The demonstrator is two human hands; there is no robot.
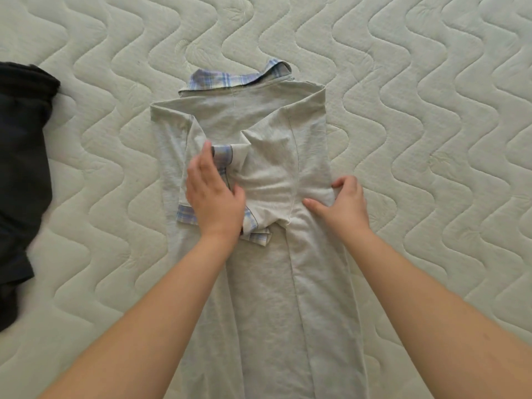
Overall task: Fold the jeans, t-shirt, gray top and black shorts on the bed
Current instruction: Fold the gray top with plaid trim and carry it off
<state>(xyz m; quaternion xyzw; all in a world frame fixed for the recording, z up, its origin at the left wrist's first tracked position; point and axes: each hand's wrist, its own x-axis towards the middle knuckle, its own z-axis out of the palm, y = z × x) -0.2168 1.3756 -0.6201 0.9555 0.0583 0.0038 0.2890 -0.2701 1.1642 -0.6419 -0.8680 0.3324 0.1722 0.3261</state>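
Note:
The gray top (259,119) with a blue plaid collar and plaid sleeve cuffs lies face down along the middle of the bed, both sides folded inward into a long strip. My left hand (213,194) presses flat on the folded-in left sleeve near its plaid cuff. At the strip's right edge my right hand (342,203) grips a bunched fold of the gray fabric between thumb and fingers. A black garment (20,174) lies crumpled at the left edge, partly out of view.
The quilted pale mattress (431,125) with a wavy stitched pattern spreads on all sides of the top. The black garment takes up the left edge of the bed.

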